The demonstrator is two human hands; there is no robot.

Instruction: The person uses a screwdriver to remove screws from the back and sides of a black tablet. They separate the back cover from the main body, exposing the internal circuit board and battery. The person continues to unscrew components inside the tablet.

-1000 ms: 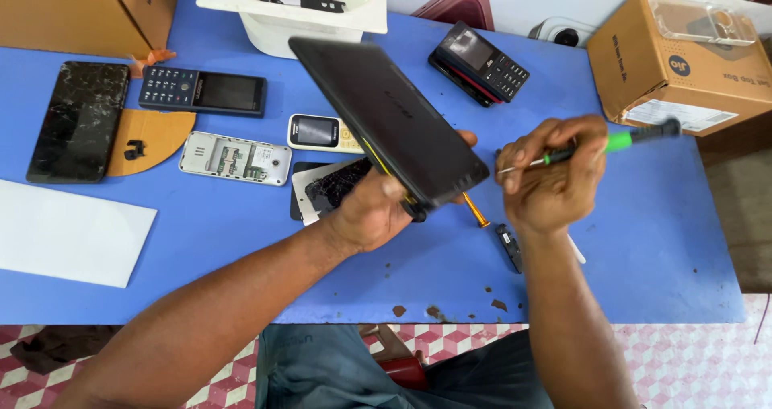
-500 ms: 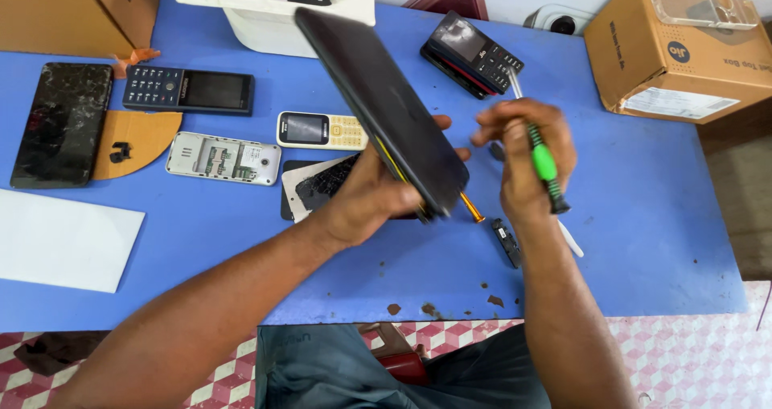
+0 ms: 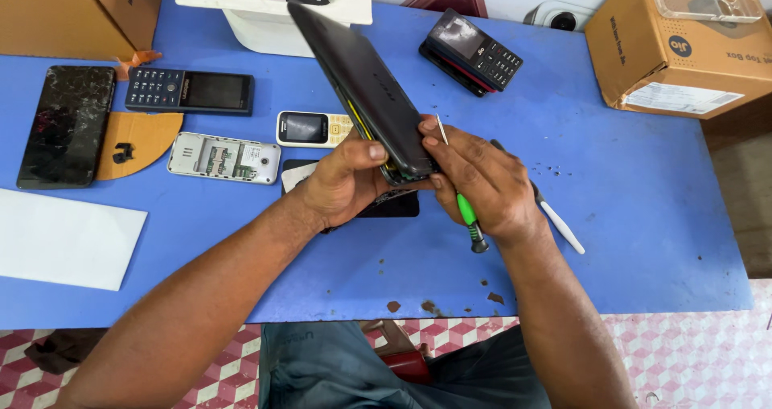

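While both hands (image 3: 346,185) (image 3: 486,185) grip tablet (image 3: 362,79), fingers hide lower corner, screwdriver (image 3: 468,216) shaft.

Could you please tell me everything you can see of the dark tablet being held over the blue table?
The dark tablet is a thin, flat slab with a matte black back, seemingly plastic, held tilted on edge above the blue table. Yellow and green show along its lower edge, where the casing seems parted. The left hand grips its near corner from below; the right hand, holding a green-handled screwdriver, presses fingers against the same corner.
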